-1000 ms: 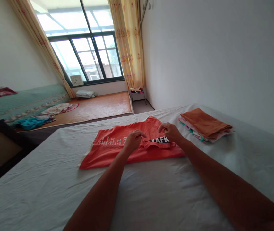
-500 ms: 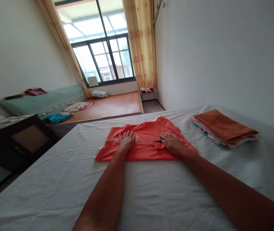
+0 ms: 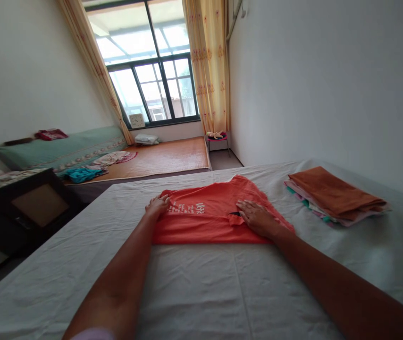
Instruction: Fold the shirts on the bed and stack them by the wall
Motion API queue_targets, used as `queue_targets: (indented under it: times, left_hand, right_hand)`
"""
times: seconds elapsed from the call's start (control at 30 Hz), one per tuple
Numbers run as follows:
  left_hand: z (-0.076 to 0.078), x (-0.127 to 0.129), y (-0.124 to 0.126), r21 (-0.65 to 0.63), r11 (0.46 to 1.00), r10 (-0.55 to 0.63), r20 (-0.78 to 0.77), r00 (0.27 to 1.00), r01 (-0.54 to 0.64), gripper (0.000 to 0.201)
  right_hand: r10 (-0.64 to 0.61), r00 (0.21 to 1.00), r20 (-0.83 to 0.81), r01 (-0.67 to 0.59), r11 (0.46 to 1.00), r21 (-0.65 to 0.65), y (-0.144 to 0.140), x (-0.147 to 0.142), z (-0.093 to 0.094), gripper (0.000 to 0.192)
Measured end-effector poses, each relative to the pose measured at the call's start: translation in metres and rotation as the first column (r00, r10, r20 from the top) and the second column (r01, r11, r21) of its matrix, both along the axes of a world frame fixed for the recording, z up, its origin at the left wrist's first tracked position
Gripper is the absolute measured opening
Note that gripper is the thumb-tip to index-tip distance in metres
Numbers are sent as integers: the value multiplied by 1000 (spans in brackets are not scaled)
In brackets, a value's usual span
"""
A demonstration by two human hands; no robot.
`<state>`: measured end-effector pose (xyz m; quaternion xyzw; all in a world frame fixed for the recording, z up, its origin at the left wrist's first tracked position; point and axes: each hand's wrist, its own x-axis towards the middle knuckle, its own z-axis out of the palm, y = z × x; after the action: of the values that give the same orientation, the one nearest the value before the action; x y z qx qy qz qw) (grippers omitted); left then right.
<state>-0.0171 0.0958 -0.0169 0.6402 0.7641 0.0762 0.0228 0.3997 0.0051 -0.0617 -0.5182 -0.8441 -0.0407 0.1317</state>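
a white-sheeted bed fills the lower view, its cloth lightly wrinkled. on it, towards the far edge and about the middle, lies an orange-red shirt spread flat, white lettering facing up on its left part and a small black patch near the right. half a second ago the shirt's left end reached further out, ending in a pale edge past the left wrist; now that end looks folded in, so the garment reads shorter and its left border sits right at the fingers. to the right, well apart from the shirt, rests a stack of folded clothes with a rust-brown piece on top. beyond the bed a second bed with a bamboo mat lies under the window.

the left hand has moved from the shirt's middle to its left edge, fingers curled over the fold; whether it pinches the cloth or only presses on it cannot be told. the right hand stays where it was, open and flat, palm down on the shirt beside the black patch.
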Motion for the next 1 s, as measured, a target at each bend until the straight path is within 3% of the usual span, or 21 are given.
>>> queue_targets:
  times: [0.23,0.5,0.6,0.7,0.77,0.83,0.9,1.0]
  left_hand:
    - [-5,-8,0,-20,991,129,-11,992,-129,59]
    - [-16,-14,0,42,990,130,39,991,-132,57]
    - [-18,-15,1,68,988,131,72,989,-135,56]
    - [-17,-15,0,68,987,139,105,985,-147,55]
    - [-17,-15,-1,61,987,141,115,983,-148,55]
    - [-17,-15,-2,61,988,135,113,984,-143,55]
    - [-16,-15,-2,69,988,130,102,986,-138,54]
    - [-12,-17,-2,74,987,136,82,987,-142,51]
  right_hand:
    - [-1,1000,4,1,1000,-14,-6,-3,14,50]
    - [-20,1000,18,21,998,-57,-8,-9,13,52]
    - [16,1000,15,-14,991,-135,3,-8,31,50]
    - [51,998,-32,-58,948,-312,34,0,63,37]
    - [-99,988,-114,60,950,-306,62,8,80,32]
    - [-298,923,-242,230,934,-275,91,15,87,31]
    - [-424,846,-324,339,896,-287,116,17,83,38]
    - [-489,800,-349,384,863,-329,143,14,68,42]
